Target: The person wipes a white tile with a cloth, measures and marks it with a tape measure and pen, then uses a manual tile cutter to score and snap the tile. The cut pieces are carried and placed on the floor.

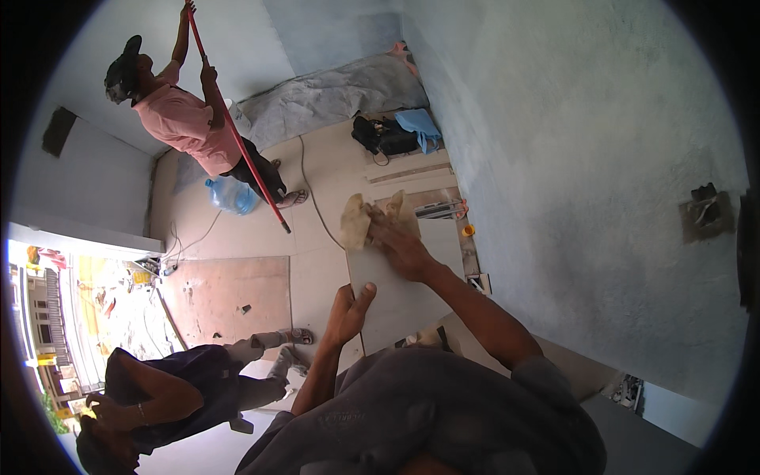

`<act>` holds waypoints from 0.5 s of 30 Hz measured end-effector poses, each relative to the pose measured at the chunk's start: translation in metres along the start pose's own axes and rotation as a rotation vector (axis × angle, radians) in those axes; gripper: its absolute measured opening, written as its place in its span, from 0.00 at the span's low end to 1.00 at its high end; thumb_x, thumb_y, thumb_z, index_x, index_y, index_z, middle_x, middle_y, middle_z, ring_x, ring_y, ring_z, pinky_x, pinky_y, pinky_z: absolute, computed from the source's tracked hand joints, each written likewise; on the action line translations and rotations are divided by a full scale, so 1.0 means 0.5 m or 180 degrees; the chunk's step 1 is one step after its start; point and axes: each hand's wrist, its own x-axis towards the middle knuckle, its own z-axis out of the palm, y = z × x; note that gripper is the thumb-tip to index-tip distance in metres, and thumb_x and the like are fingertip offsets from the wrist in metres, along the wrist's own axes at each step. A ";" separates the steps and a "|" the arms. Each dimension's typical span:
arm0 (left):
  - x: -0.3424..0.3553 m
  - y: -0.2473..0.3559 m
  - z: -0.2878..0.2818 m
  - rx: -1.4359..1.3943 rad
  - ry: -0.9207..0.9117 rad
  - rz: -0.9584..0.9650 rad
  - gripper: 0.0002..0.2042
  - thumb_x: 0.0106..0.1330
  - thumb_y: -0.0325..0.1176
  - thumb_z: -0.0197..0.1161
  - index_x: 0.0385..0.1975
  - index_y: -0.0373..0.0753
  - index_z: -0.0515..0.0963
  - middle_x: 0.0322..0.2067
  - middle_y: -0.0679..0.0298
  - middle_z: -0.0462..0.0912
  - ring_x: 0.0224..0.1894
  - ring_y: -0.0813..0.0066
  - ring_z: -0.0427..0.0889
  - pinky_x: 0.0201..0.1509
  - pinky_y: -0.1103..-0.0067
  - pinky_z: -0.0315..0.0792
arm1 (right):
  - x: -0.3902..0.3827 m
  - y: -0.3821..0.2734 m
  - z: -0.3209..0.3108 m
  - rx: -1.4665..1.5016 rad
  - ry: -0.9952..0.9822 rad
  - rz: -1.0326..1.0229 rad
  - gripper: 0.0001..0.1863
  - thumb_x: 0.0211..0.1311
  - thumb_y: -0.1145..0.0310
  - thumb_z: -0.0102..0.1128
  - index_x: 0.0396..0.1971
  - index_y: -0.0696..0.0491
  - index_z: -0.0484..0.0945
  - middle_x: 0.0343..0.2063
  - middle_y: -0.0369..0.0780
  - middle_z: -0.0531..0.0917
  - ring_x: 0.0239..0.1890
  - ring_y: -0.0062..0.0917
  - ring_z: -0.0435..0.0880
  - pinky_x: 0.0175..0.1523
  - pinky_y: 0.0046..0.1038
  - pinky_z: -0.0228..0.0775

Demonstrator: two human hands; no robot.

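Note:
A flat light-grey board [396, 297] stretches away from my body. My left hand [349, 314] grips its left edge, the thumb lying on top and the fingers curled beneath, mostly hidden. Toward the far end of the board, my right hand [400, 244] is closed on a crumpled yellowish cloth [358, 222], which spreads out to both sides of the fingers and rests at the board's far edge. The right fingertips are partly covered by the cloth's folds.
Close on the right rises a blue-grey wall [586, 174]. A person in a pink shirt [186, 127] holds a long red pole [237, 134] at the far left; another person [190, 388] stands near left. A blue water bottle [232, 195], a cable [310, 186] and a black bag [384, 136] lie on the floor.

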 end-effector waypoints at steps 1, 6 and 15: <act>-0.005 0.003 0.000 -0.0003 0.0030 -0.0015 0.25 0.76 0.51 0.55 0.37 0.28 0.76 0.25 0.66 0.75 0.31 0.79 0.71 0.34 0.71 0.69 | 0.005 0.023 -0.011 0.0104 0.0292 0.0368 0.21 0.78 0.67 0.47 0.66 0.54 0.71 0.70 0.48 0.70 0.75 0.44 0.63 0.77 0.42 0.53; -0.044 0.022 -0.004 0.0026 0.0279 -0.0034 0.25 0.75 0.51 0.57 0.42 0.26 0.77 0.27 0.65 0.78 0.33 0.77 0.73 0.36 0.72 0.70 | -0.082 0.206 -0.089 -0.0001 0.0754 0.1197 0.21 0.77 0.64 0.46 0.63 0.55 0.73 0.60 0.51 0.78 0.66 0.46 0.74 0.71 0.38 0.61; -0.119 0.104 0.096 0.0262 0.0510 -0.0017 0.27 0.75 0.53 0.56 0.40 0.26 0.78 0.25 0.61 0.80 0.31 0.76 0.75 0.35 0.71 0.71 | -0.210 0.420 -0.158 -0.0090 0.1758 0.2291 0.23 0.79 0.59 0.42 0.63 0.55 0.73 0.53 0.45 0.83 0.56 0.34 0.81 0.63 0.33 0.69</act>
